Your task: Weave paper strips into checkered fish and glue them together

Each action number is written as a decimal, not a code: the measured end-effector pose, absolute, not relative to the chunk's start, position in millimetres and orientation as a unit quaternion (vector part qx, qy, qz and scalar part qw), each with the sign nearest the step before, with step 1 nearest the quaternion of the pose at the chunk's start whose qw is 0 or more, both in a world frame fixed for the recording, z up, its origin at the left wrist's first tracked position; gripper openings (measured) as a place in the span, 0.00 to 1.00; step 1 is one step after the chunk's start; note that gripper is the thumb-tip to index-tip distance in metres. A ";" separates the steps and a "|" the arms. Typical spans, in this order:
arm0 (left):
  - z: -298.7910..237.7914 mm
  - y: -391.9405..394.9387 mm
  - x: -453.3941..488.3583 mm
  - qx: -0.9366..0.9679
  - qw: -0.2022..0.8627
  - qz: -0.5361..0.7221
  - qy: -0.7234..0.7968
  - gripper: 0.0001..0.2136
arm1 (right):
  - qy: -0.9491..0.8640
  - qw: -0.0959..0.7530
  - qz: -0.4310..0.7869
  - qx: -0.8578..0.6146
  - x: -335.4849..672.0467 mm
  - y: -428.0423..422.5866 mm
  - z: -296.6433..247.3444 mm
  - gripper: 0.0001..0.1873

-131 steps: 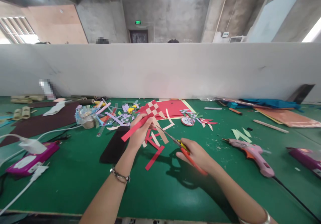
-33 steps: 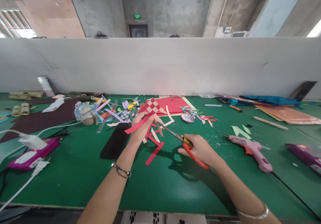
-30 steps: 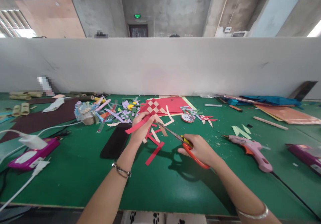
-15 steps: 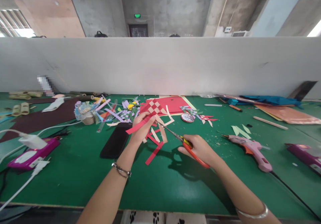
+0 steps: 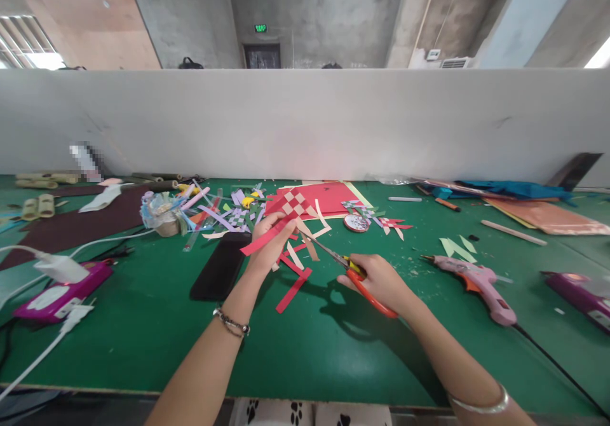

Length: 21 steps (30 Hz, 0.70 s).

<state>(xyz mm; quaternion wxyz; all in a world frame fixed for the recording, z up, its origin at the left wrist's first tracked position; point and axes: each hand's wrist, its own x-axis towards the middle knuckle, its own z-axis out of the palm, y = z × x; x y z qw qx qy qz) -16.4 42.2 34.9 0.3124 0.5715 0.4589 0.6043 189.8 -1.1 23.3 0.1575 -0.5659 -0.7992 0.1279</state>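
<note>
Pinched in my left hand (image 5: 268, 243) is a red and cream woven paper piece (image 5: 294, 203), checkered in the middle with loose strip ends. One red end sticks out to the left across my fingers. My right hand (image 5: 381, 281) is closed round the orange and yellow handles of a pair of scissors (image 5: 372, 294). Their blades point up and left, with the tips at a cream strip hanging from the woven piece. Beneath lie loose red and cream strips, among them a red strip (image 5: 293, 291). A black phone (image 5: 222, 267) lies beside my left wrist.
Red paper sheets (image 5: 328, 198) lie behind my hands. Small woven paper pieces (image 5: 394, 226) and a round tin (image 5: 356, 223) sit right of them. A pink glue gun (image 5: 481, 284) with its cord lies at right, a purple power strip (image 5: 67, 291) at left. A grey partition (image 5: 305, 124) stands behind.
The cream strip under the scissors' tips has been cut and its lower part hangs shorter or has dropped. Both hands stay almost in place.
</note>
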 end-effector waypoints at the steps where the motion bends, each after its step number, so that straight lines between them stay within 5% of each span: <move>1: 34.8 42.4 -16.3 0.571 0.313 0.605 0.458 0.08 | -0.798 0.155 0.125 -0.568 189.7 -1.0 23.2 0.22; 14: 35.2 42.7 -18.0 0.555 0.297 0.624 0.463 0.08 | -0.782 0.110 0.078 -0.609 188.6 -0.7 25.7 0.21; 21: 26.9 47.3 -15.4 0.492 0.355 0.630 0.485 0.10 | -0.746 0.255 0.147 -0.598 194.0 4.6 18.4 0.23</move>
